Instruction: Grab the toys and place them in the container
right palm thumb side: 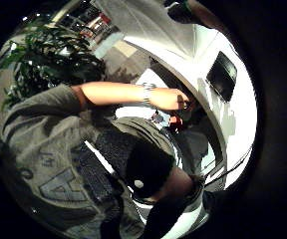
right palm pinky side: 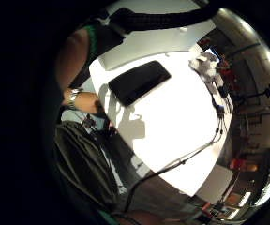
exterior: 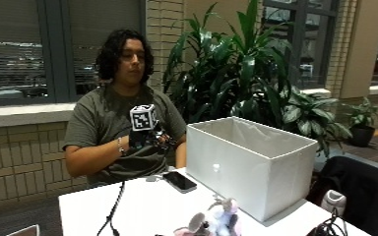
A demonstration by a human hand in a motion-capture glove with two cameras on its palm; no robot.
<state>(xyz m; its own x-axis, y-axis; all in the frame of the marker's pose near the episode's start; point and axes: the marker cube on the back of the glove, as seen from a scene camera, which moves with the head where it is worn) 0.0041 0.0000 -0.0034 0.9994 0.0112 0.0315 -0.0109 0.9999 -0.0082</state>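
1. We see the gloved right hand (exterior: 143, 137) raised at chest height; we cannot tell its grip.
2. The toys (exterior: 212, 222) lie at the tabletop's (exterior: 149, 206) near edge, well apart from it.
3. The white container (exterior: 248, 164) stands just beside them.

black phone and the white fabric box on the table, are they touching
Apart. The outside view shows the flat black phone lying on the white table with a strip of bare tabletop between it and the white fabric box.

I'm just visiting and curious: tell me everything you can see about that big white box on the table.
The white container is a large, open-topped rectangular bin with thin, smooth walls, possibly fabric or plastic. It stands upright on the white table, set at an angle to the camera. What shows of its inside looks empty. A pale plush toy lies just before it; contact is unclear.
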